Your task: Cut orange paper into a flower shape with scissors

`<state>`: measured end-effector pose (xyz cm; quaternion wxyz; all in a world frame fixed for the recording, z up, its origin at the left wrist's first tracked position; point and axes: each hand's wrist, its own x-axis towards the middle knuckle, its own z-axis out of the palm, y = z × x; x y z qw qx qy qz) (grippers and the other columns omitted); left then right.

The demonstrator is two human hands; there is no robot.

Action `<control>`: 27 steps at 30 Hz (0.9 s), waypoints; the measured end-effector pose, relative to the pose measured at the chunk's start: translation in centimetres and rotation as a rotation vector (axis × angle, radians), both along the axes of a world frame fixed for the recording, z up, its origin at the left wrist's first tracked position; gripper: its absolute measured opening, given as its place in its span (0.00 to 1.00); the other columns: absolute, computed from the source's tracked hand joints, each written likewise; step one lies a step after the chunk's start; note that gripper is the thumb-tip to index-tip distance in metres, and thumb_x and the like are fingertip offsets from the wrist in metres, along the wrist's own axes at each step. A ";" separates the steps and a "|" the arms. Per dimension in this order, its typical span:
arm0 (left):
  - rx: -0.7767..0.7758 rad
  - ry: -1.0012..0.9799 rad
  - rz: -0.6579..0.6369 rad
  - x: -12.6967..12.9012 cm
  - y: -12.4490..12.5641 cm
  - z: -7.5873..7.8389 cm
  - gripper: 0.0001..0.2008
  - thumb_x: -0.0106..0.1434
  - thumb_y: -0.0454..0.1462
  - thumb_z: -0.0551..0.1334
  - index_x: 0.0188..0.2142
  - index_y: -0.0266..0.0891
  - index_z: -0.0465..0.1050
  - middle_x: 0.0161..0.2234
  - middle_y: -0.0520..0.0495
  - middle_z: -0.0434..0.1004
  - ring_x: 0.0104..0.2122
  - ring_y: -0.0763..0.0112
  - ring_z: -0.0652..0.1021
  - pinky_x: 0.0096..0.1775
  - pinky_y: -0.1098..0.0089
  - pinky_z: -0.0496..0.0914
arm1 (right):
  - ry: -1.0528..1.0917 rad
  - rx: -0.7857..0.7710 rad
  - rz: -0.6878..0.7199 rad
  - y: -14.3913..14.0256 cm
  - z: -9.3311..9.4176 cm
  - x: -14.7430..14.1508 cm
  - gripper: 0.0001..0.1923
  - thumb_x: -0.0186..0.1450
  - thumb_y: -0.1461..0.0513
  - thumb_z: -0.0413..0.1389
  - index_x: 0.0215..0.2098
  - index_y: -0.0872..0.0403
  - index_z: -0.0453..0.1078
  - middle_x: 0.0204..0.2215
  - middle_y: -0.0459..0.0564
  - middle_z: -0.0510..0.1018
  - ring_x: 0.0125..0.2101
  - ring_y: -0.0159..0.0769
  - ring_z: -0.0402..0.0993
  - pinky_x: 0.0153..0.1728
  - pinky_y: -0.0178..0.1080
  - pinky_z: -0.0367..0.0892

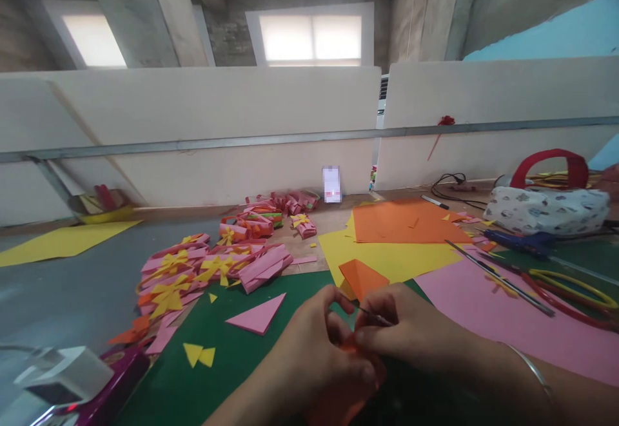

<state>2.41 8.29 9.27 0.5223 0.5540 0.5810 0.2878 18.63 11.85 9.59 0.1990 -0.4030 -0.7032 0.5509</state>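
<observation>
Close in front of me, my left hand (pixel 319 342) is closed on a piece of orange paper (pixel 345 400), which hangs below the fingers and is partly hidden. My right hand (pixel 406 323) meets it there, its fingers around a thin dark metal tool (pixel 374 315) whose kind I cannot make out. Its thumb lies against the orange paper. Just beyond both hands rests a folded orange paper piece (pixel 363 276). A pink paper triangle (pixel 261 315) and small yellow paper triangles (pixel 199 354) lie to the left on the green mat (pixel 193 390).
Pink paper bundles with yellow bows (pixel 215 265) are heaped at the left. Orange sheets (pixel 403 220), a yellow sheet (pixel 387 258) and a pink sheet (pixel 464 310) overlap ahead. Scissors (pixel 570 290), a glue gun (pixel 525 242) and a white bag (pixel 546 210) occupy the right.
</observation>
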 end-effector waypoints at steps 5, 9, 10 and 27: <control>0.038 -0.019 0.124 -1.4 0.3 1.0 0.06 0.44 0.33 0.66 0.23 0.36 0.70 0.18 0.55 0.72 0.20 0.75 0.72 0.23 0.75 0.64 | -0.004 0.134 -0.099 1.1 0.5 0.8 0.03 0.52 0.68 0.55 0.21 0.57 0.67 0.17 0.39 0.61 0.21 0.26 0.56 0.22 0.31 0.51; 0.148 -0.183 0.310 -2.2 0.7 1.3 0.09 0.45 0.37 0.69 0.24 0.35 0.72 0.20 0.49 0.77 0.23 0.71 0.76 0.30 0.71 0.69 | -0.027 0.102 -0.073 1.8 0.2 0.9 0.06 0.52 0.65 0.58 0.20 0.57 0.65 0.16 0.39 0.60 0.20 0.25 0.54 0.20 0.32 0.47; 0.175 -0.244 0.366 -2.1 0.8 1.2 0.11 0.44 0.38 0.71 0.27 0.35 0.73 0.20 0.49 0.78 0.23 0.71 0.76 0.30 0.71 0.69 | -0.002 0.083 -0.085 1.7 0.1 0.8 0.07 0.52 0.65 0.58 0.20 0.56 0.64 0.16 0.38 0.59 0.20 0.25 0.53 0.20 0.32 0.47; 0.004 -0.550 0.256 -0.2 0.9 -1.9 0.12 0.45 0.40 0.71 0.21 0.33 0.74 0.18 0.50 0.69 0.20 0.76 0.67 0.25 0.74 0.57 | 0.196 -0.070 -0.249 -0.5 -0.2 -0.5 0.05 0.56 0.64 0.56 0.24 0.57 0.64 0.17 0.39 0.61 0.19 0.24 0.52 0.20 0.32 0.45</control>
